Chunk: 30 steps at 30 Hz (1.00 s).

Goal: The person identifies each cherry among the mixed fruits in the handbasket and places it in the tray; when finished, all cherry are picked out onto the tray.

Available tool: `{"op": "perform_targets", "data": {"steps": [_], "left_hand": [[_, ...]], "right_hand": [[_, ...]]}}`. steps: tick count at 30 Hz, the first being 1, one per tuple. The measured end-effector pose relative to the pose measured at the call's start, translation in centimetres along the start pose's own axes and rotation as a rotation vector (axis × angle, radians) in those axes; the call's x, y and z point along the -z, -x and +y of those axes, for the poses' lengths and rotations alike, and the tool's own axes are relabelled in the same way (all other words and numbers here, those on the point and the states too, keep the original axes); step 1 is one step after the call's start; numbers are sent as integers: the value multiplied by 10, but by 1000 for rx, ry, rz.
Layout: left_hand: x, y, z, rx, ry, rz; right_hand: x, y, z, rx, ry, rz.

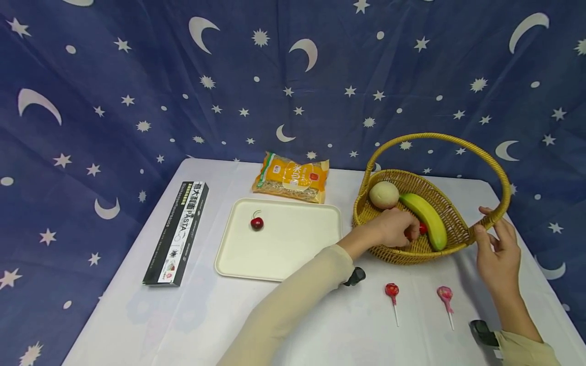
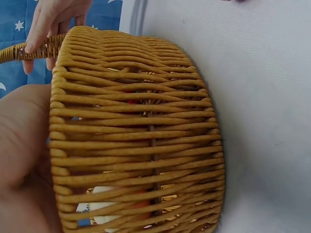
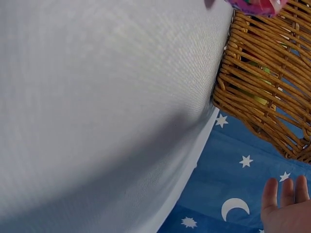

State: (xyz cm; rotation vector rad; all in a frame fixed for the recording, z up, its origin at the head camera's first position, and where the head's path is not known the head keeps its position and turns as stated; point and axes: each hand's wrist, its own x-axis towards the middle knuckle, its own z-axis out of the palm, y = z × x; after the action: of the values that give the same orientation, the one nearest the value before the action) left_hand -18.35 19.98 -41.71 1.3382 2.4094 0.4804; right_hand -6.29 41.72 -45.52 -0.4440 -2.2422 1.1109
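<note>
Table (image 1: 119, 333), white-clothed: we count room for moving lower left; right edge near the basket. Basket (image 1: 398, 256), golden-brown handled wicker, right of frame: we judge reaching-in underway; withdrawal calls for clearing the rim. Right grip (image 1: 501, 254): thumb and fingers pinching the handle's base. Left grip (image 1: 397, 227): fingers bent inside basket; hold, we cannot tell. Curved yellow banana (image 1: 427, 219): in basket. Small glossy red item (image 1: 423, 229): partly hidden, between left fingers and banana.

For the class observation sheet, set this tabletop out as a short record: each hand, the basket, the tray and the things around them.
Left hand: inside the basket; grip unclear
Right hand: holds the basket's handle
Visible basket contents: banana, pale round item, something red partly hidden
Tray: one cherry with a stem
Behind tray: orange-labelled bag
Left of tray: black-and-white pasta box
In front of basket: red lollipop, pink lollipop
Backdrop: dark blue with white moons and stars
</note>
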Motion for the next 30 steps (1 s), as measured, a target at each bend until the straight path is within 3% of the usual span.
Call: {"op": "perform_targets", "data": {"steps": [8,30], "left_hand": [[3,10,-3,-31,46,81],[13,42,-1,-77,101,275]], "right_hand": [[0,1,-1,-25,-6,-4],[0,0,1,35,-17,11]]}}
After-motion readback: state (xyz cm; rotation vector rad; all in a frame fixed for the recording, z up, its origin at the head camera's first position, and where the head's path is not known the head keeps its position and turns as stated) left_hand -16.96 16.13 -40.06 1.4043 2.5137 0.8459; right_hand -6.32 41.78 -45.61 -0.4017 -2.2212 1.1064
